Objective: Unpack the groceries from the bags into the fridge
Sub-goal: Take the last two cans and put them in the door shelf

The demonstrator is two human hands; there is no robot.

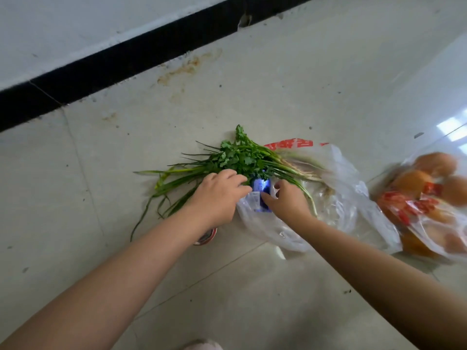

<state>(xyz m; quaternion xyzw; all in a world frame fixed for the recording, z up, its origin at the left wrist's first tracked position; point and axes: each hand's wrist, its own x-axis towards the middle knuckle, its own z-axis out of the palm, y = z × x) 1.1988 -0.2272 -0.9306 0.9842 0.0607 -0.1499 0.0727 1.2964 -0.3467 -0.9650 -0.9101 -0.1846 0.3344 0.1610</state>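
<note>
Both hands meet over a blue packet (262, 195) — glossy, with a white printed label — lying at the mouth of a thin clear bag (336, 195) on the pale tiled floor (278, 79). The right hand (288, 200) has its thumb against the packet's near edge and its fingers curled over the crinkled film beside it; it seems to pinch bag and packet together. The left hand (217, 195) rests with fingers bent on the greens (235, 160), fingertips touching the packet's label; whether it actually grasps anything I cannot tell.

The greens (leafy coriander plus long, flat scallion blades) fan out leftward from the hands, their pale roots running into the bag. Under the left wrist peeks a round red-rimmed tin (208, 237). Well right of the hands, a second bag (427, 205) — red-printed, blurred — holds smooth orange fruit.
</note>
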